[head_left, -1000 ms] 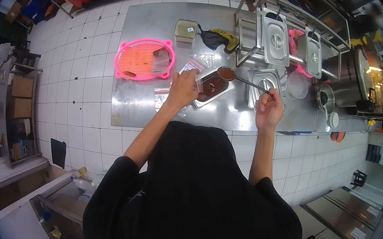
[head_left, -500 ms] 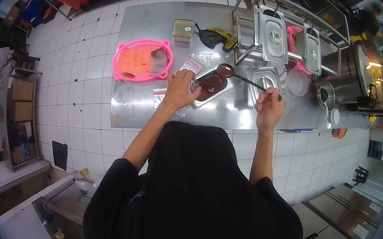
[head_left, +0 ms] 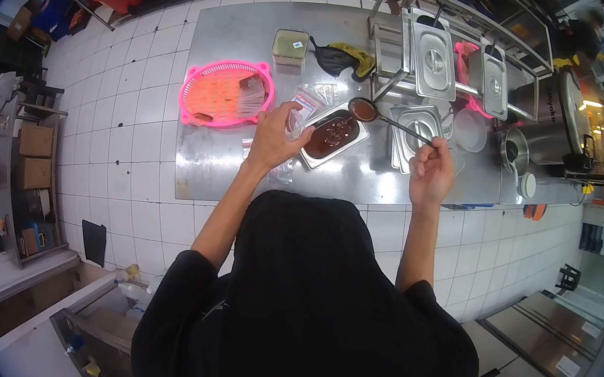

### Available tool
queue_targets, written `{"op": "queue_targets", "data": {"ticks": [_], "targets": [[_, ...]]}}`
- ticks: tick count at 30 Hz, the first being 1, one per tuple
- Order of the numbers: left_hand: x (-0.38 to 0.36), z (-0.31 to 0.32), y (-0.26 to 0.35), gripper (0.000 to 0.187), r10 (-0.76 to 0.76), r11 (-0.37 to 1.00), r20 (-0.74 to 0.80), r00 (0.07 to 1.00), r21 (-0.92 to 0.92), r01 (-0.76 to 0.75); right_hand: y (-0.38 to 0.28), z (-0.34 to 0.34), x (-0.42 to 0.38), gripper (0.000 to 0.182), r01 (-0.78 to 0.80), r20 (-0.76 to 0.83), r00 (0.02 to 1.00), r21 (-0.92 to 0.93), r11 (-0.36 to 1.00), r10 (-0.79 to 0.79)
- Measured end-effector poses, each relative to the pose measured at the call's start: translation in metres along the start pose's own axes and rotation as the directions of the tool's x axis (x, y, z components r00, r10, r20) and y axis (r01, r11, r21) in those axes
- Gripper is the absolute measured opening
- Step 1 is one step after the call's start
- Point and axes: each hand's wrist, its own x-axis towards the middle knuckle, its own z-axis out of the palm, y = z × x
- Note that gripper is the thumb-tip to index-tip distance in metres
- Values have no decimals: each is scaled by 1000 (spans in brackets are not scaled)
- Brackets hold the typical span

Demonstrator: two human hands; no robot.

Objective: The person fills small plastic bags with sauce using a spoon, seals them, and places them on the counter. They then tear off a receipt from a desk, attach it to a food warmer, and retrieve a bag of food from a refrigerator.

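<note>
My right hand (head_left: 432,171) grips the end of a black ladle handle. The ladle bowl (head_left: 363,110), holding brown sauce, is over the back edge of a metal pan (head_left: 315,164). Brown sauce (head_left: 333,138) with a streaky surface lies in the pan. On the pan's left side, my left hand (head_left: 275,136) is curled around a clear plastic item (head_left: 296,123), whose exact shape is hard to make out. Printed plastic packets (head_left: 308,100) lie just behind that hand.
A pink basket (head_left: 186,99) with orange contents stands left on the steel table (head_left: 214,170). Behind are a square container (head_left: 290,45) and a black-yellow cloth (head_left: 340,60). Lidded pans (head_left: 416,131), a clear tub (head_left: 469,130) and a metal rack (head_left: 386,86) stand right. A person (head_left: 583,38) is at far right.
The ladle bowl has shifted slightly right and shows more sauce inside. My right hand has moved a little right; my left hand has moved slightly left, away from the pan. The sauce surface now looks streaked.
</note>
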Motion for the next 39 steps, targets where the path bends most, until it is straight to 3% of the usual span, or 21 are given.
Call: {"op": "queue_targets", "data": {"ticks": [4, 6, 16, 18, 21, 31, 34, 36, 37, 39], "targets": [[3, 2, -9, 32, 95, 995, 21, 995, -9, -94, -6, 3, 0, 21, -32, 26, 999, 73, 997, 30], [5, 3, -8, 32, 228, 974, -19, 974, -17, -228, -4, 1, 2, 21, -53, 34, 998, 82, 995, 51], [1, 24, -11, 30, 165, 986, 42, 985, 18, -166, 4, -5, 1, 22, -79, -13, 997, 15, 997, 79], [1, 31, -12, 32, 93, 974, 126, 988, 196, -116, 4, -3, 0, 22, -84, -5, 996, 25, 996, 84], [5, 39, -7, 36, 42, 950, 177, 983, 299, -95, 6, -4, 0, 23, -83, 27, 996, 18, 996, 82], [17, 56, 14, 42, 101, 933, 139, 985, 330, -142, 9, 4, -5, 24, -96, 40, 995, 17, 995, 95], [18, 60, 17, 38, 120, 960, 127, 985, 237, -148, 9, 7, -7, 24, -95, 54, 994, 27, 995, 94], [16, 61, 19, 37, 134, 991, 73, 988, 9, -135, 8, 11, -9, 23, -95, 55, 994, 29, 995, 94], [17, 62, 20, 37, 135, 991, 74, 988, 9, -136, 8, 13, -10, 23, -95, 54, 994, 31, 995, 93], [19, 62, 22, 38, 129, 973, 45, 991, -196, -118, 6, 17, -13, 24, -75, 62, 995, 43, 996, 72]]}}
